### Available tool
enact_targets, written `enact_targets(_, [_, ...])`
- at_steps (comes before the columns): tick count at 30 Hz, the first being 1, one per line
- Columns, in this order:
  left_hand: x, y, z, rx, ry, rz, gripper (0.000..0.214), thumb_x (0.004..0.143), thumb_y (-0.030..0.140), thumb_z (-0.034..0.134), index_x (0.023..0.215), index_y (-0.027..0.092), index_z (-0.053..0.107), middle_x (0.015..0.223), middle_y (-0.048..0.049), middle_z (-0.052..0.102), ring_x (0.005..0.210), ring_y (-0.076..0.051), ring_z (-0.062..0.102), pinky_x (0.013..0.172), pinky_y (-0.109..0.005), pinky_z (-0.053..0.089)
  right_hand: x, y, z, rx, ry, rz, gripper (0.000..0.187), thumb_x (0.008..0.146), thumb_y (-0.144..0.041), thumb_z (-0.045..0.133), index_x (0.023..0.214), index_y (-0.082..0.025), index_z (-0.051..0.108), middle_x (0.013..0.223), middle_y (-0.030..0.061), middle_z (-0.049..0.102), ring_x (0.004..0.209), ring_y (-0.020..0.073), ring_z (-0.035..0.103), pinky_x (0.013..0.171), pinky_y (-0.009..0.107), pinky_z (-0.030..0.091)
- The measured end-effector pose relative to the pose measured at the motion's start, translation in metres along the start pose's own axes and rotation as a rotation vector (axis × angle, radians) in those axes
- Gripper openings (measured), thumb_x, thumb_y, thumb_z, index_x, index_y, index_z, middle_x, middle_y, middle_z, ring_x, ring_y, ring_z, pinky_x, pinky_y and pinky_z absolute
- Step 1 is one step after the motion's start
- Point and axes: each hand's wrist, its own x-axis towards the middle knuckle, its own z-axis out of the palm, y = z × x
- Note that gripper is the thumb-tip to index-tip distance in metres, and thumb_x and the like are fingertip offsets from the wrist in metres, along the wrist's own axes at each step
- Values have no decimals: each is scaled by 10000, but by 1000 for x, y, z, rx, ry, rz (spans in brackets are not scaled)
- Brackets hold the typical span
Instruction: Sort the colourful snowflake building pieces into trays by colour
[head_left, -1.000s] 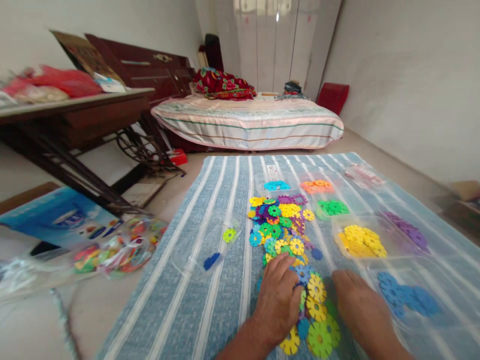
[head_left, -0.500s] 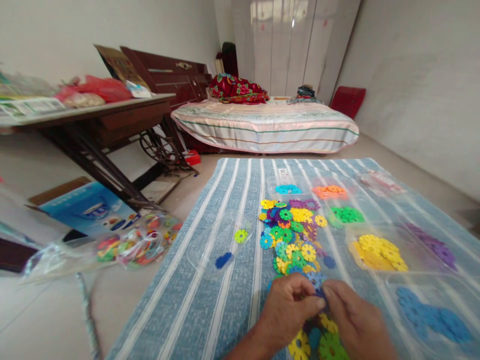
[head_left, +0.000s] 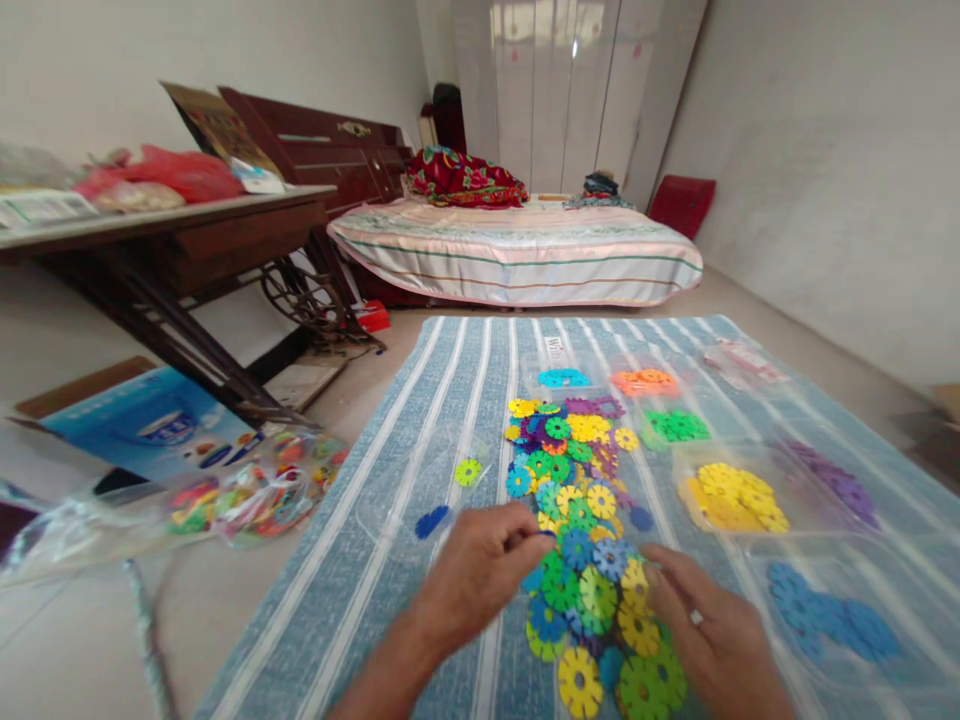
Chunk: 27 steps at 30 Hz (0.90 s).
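Observation:
My left hand (head_left: pixel 487 560) is closed in a pinch over the left side of the pile, with the edge of a dark blue notched disc (head_left: pixel 549 534) showing at its fingertips. At the pile's right edge is my right hand (head_left: pixel 712 620), fingers loosely apart beside yellow flower-shaped discs (head_left: pixel 634 582), with no held piece visible. Between the hands lies the mixed pile of notched plastic discs (head_left: pixel 577 548) in green, blue, yellow and purple. To the left, a clear tray (head_left: pixel 390 510) holds a lime green disc (head_left: pixel 468 472) and dark blue discs (head_left: pixel 432 521).
Clear containers on the right hold yellow (head_left: pixel 739 495), blue (head_left: pixel 832 615), purple (head_left: pixel 832 482), green (head_left: pixel 676 425) and orange (head_left: pixel 645 381) discs. Light blue discs (head_left: pixel 562 377) sit at the back. Left of the striped cloth (head_left: pixel 330 590) are a sewing table (head_left: pixel 247 215) and bagged toys (head_left: pixel 262 495).
My hands were together over the near pile and have moved apart. My left hand has gone left toward the clear tray with the dark blue disc. The view has shifted slightly right.

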Motion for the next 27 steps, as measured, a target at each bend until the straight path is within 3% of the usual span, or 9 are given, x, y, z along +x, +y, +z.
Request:
enact_targets(4, [12,-20,-65,536,73,-123,256,818,363,472,645,205,574,557,19,552,573,-152,525,564,-253,306,5,19,-7,-124,-19,-82,297,903,-378,454,950,-206,691,858,49,750,737,179,714,663,234,573])
enact_targets(8, [26,-41,-95,766,-38,-187,235,793,314,485,601,209,569,593,-24,588,601,-199,557,562,-278,285,4,29,-6,-272,25,-42,337,925,-347,390,948,-189,687,805,57,747,675,181,709,594,240,552])
enact_targets(12, [33,-52,-93,847,-136,-185,202,763,242,505,589,198,597,623,-6,589,612,-164,533,567,-249,263,3,30,-1,-429,25,35,377,949,-321,333,935,-181,682,761,67,741,625,189,695,555,247,505])
enact_targets(19, [38,-63,-88,951,-93,-290,112,728,146,548,650,165,625,607,34,529,609,-117,484,616,-209,292,19,30,2,-698,-90,108,335,941,-259,358,1008,-186,678,748,69,739,632,198,691,539,245,442])
enact_targets(24, [29,-49,-92,1009,0,-248,213,835,262,461,825,175,655,760,-42,667,738,-197,592,668,-265,386,47,19,4,-854,-282,219,325,942,-292,391,1159,-202,615,785,84,739,702,217,702,546,248,428])
enact_targets(27, [22,-32,-80,951,3,-161,359,898,353,351,1007,184,648,808,-87,691,773,-247,638,705,-335,438,61,13,7,-894,-375,245,307,944,-324,404,1138,-200,607,792,94,732,729,231,703,547,251,420])
